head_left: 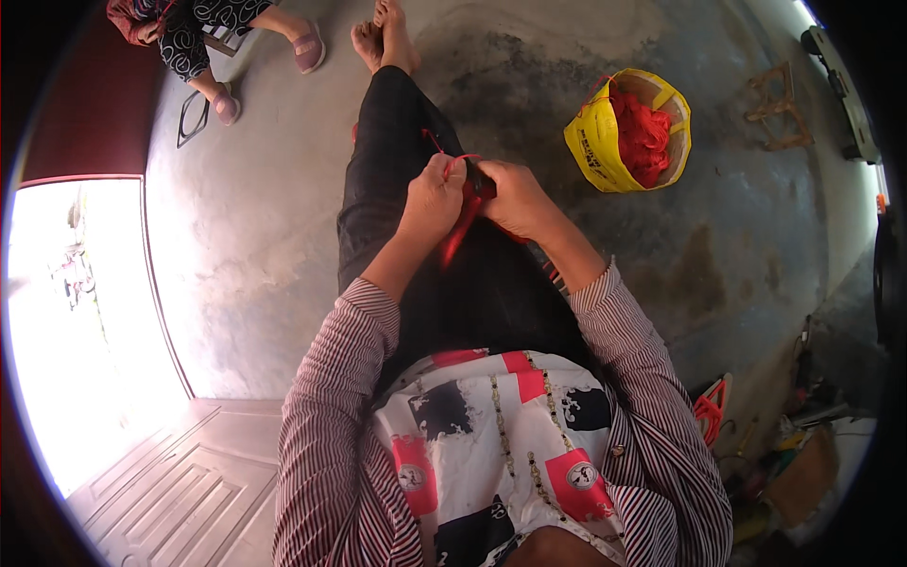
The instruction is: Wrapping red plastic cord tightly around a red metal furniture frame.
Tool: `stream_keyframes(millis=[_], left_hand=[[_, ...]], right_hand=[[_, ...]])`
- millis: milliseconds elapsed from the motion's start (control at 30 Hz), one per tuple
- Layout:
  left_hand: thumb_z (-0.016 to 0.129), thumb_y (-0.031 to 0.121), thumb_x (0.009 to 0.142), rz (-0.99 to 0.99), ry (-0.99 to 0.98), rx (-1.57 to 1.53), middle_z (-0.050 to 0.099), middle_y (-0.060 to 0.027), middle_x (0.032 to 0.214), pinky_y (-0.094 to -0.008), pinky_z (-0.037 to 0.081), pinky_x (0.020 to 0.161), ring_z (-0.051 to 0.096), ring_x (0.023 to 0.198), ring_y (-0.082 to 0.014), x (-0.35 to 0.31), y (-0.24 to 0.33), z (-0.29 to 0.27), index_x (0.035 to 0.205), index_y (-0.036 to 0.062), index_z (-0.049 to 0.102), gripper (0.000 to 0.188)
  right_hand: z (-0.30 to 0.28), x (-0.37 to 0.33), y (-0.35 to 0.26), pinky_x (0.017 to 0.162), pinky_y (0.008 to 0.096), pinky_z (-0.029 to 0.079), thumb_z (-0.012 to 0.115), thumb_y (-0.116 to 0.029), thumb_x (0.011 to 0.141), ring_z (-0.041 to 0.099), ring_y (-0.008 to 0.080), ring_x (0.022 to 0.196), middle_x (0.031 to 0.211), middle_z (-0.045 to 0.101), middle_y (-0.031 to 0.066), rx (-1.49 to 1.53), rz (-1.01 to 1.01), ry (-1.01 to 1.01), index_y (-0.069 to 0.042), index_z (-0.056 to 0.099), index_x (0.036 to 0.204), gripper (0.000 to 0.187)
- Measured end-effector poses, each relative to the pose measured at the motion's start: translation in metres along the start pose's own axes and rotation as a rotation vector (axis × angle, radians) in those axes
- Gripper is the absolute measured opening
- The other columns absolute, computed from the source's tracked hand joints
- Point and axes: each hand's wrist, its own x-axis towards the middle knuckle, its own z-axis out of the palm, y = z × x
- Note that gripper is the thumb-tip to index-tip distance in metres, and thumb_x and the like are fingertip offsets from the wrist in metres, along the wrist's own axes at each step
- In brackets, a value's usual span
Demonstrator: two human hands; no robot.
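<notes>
Over my black-trousered legs (392, 151), my two hands meet close together. My left hand (433, 197) is closed in a pinch on red cord (461, 236), whose loose end hangs blurred between the hands. A thin strand loops across the top from one hand to the other. My right hand (518, 198) curls round a small dark and red bundle (480, 183), mostly hidden by the fingers; its exact kind cannot be made out. To the right stands an open yellow bag (595, 151) filled with a tangle of red cord or netting (644, 142).
Another person (194, 42) sits at the far left, feet on the concrete floor (265, 189). At left is a bright doorway (85, 312) with a panelled door (189, 482). A small wooden frame (782, 109) stands far right; clutter (803, 472) lies near right.
</notes>
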Motion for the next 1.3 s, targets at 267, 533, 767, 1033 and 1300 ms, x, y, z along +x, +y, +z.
stream_keyframes(millis=[267, 533, 767, 1033, 1300], left_hand=[[0.055, 0.013, 0.087, -0.889, -0.03, -0.764, 0.058, -0.003, 0.07, -0.0254, 0.034, 0.046, 0.047, 0.052, -0.0126, 0.029, 0.05, -0.043, 0.082, 0.0081, 0.06, 0.008], [0.052, 0.025, 0.091, -0.915, -0.227, -0.685, 0.063, -0.0069, 0.075, -0.0278, 0.039, 0.06, 0.056, 0.064, -0.0141, 0.014, 0.056, -0.028, 0.081, 0.0077, 0.058, 0.02], [0.047, 0.048, 0.095, -1.121, -0.327, -0.793, 0.067, -0.0154, 0.08, -0.03, 0.041, 0.064, 0.065, 0.075, -0.0232, 0.01, 0.043, -0.025, 0.081, 0.007, 0.055, 0.044], [0.05, 0.041, 0.096, -0.955, -0.276, -0.858, 0.066, -0.013, 0.08, -0.0334, 0.047, 0.065, 0.064, 0.075, -0.0223, -0.009, 0.045, -0.028, 0.081, 0.0041, 0.056, 0.04], [0.073, 0.019, 0.086, -0.296, -0.531, -0.727, 0.062, -0.0073, 0.107, -0.0296, 0.046, 0.091, 0.059, 0.101, -0.0149, -0.059, 0.114, -0.034, 0.12, -0.0013, 0.055, 0.043]], right_hand=[[-0.017, -0.021, -0.033, 0.089, 0.0363, 0.05, 0.072, -0.01, 0.076, 0.063, 0.0299, 0.099, 0.104, 0.062, 0.0123, 0.325, -0.227, 0.382, -0.001, 0.062, 0.109, 0.036], [-0.107, -0.059, 0.041, 0.104, 0.047, 0.038, 0.054, -0.022, 0.097, 0.055, 0.0249, 0.11, 0.108, 0.062, 0.0097, 1.757, -0.004, 0.499, -0.004, 0.053, 0.12, 0.029], [-0.122, -0.177, 0.064, 0.047, 0.0284, 0.033, 0.046, -0.031, 0.101, 0.042, 0.0126, 0.051, 0.067, 0.046, 0.0022, 1.771, 0.208, 0.036, -0.005, 0.05, 0.112, 0.028], [-0.027, -0.18, 0.046, 0.055, 0.0248, 0.047, 0.05, -0.035, 0.099, 0.059, 0.0122, 0.062, 0.079, 0.062, 0.005, 1.185, 0.684, 0.205, -0.001, 0.059, 0.109, 0.036], [-0.006, -0.117, -0.021, 0.073, 0.0307, 0.052, 0.05, -0.042, 0.098, 0.063, 0.0156, 0.074, 0.091, 0.066, 0.0091, 1.376, 0.303, -0.144, 0.001, 0.061, 0.112, 0.047]])
